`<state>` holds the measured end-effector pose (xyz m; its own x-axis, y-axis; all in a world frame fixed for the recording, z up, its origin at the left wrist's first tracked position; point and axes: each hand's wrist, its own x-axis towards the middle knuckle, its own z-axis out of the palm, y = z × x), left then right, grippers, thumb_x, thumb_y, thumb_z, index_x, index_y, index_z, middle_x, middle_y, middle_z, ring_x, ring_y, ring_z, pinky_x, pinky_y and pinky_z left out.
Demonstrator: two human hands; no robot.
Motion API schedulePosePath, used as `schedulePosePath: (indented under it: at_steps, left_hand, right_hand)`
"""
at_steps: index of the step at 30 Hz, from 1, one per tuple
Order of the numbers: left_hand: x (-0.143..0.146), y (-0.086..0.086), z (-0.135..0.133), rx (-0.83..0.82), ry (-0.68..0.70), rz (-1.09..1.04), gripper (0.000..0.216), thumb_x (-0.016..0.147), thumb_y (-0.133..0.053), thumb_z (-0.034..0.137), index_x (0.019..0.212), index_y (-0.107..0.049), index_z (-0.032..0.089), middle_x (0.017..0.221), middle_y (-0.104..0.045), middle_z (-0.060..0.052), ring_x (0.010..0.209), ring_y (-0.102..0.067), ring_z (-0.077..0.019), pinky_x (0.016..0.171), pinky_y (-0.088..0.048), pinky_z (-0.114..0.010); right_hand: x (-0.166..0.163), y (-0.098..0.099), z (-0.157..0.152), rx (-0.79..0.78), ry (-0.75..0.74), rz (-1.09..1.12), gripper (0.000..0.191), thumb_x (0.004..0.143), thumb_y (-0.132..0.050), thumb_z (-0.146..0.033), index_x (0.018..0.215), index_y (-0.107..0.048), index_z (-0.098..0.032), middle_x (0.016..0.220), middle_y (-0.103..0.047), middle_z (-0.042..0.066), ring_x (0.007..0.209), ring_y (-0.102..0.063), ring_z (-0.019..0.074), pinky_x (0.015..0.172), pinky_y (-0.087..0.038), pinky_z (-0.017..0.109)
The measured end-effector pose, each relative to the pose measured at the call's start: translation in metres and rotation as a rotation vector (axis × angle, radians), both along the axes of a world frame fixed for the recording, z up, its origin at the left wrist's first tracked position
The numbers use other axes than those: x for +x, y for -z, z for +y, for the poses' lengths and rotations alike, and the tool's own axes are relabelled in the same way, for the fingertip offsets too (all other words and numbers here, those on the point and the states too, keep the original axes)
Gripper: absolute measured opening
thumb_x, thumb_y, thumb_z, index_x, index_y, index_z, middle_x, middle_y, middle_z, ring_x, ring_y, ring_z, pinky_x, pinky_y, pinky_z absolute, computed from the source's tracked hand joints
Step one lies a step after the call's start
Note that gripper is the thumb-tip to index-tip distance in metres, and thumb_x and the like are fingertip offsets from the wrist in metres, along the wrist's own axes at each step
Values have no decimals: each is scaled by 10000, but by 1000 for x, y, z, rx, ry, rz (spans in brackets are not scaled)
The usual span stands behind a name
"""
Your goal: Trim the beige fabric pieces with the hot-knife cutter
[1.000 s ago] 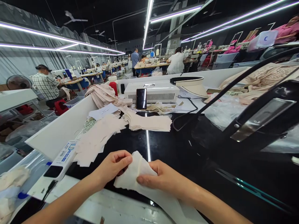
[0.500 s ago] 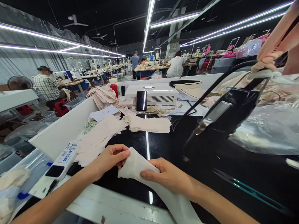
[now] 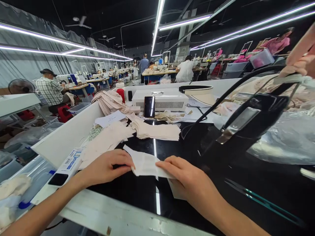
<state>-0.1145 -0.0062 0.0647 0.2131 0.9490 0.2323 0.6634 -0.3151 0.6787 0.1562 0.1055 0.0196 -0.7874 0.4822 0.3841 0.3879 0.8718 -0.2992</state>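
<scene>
My left hand [image 3: 105, 167] and my right hand [image 3: 189, 178] each pinch one end of a small white piece of fabric [image 3: 145, 164] just above the glossy black worktop [image 3: 137, 193]. The left hand's thumb and fingers close on the piece's left edge. My right hand covers its right side with the fingers curled over it. Behind the piece lie stacks of cream cut fabric pieces [image 3: 157, 130] and a looser pile [image 3: 103, 141] to the left.
A black machine head [image 3: 246, 124] with a cable reaches in from the right, another person's hand [image 3: 301, 59] above it. A phone [image 3: 149, 106] leans on a white box [image 3: 159, 97]. A white handheld device [image 3: 66, 165] lies at left. Workers sit at far tables.
Both hands moved forward over the black worktop and spread the white piece flatter between them. Another person's hand and the machine head came in at right.
</scene>
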Motion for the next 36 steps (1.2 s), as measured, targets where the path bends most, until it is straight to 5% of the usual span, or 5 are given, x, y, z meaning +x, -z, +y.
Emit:
schedulePosePath:
  at_steps: [4,9,14,27,36]
  left_hand:
    - [-6,19,-12,-75,-30,144,223,1021,-590,326,1036,-809,288,981,-790,-31,909,-720,-213,840,-515,-287]
    - [7,41,-11,-22,-214,129,219,1034,-567,325,1089,-765,250,1080,-772,-32,1019,-708,-219,930,-539,-310]
    - [26,47,-10,-92,-176,263,423,949,-720,304,1353,-647,201,1434,-638,-85,1350,-571,-273,1193,-423,-430]
    - [18,41,-9,-356,-69,369,897,867,-793,521,1611,-349,287,1684,-243,-99,1576,-186,-361,1268,-97,-659]
    - [18,54,-12,-293,-86,319,962,869,-753,610,1638,-280,278,1695,-215,-98,1589,-118,-349,1278,-62,-640]
  right_hand:
    - [13,20,-9,251,-90,-157,498,790,-437,78,1100,-701,-210,988,-755,72,737,-707,221,598,-572,321]
    - [19,20,-14,252,-153,-119,341,873,-578,-35,1157,-664,-203,1041,-764,71,780,-723,224,646,-626,341]
    - [24,13,-16,157,-185,-27,267,1037,-519,-435,1185,-647,-252,985,-760,38,740,-715,210,585,-607,338]
    - [-42,9,-6,-247,-14,-70,312,977,-618,-201,1276,-679,-140,1215,-711,138,1100,-657,307,1006,-516,496]
    - [-65,-3,-1,-595,56,-60,168,948,-591,-239,830,-703,-197,874,-709,52,885,-619,244,809,-417,366]
